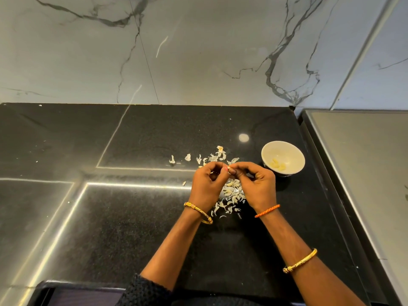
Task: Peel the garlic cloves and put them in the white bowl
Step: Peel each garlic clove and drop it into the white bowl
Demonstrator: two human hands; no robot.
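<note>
My left hand (206, 184) and my right hand (256, 184) meet fingertip to fingertip above the black counter and pinch a small garlic clove (230, 169) between them. Most of the clove is hidden by the fingers. The white bowl (283, 159) stands just right of my right hand and holds a few peeled cloves (277, 165) at its bottom. Under and between my hands lies a heap of garlic skins and cloves (233, 192); which pieces are whole cloves I cannot tell.
More papery skins (212, 156) are scattered on the black counter (110, 217) behind my hands. A marble wall rises at the back. A grey steel surface (364, 162) borders the counter on the right, close to the bowl.
</note>
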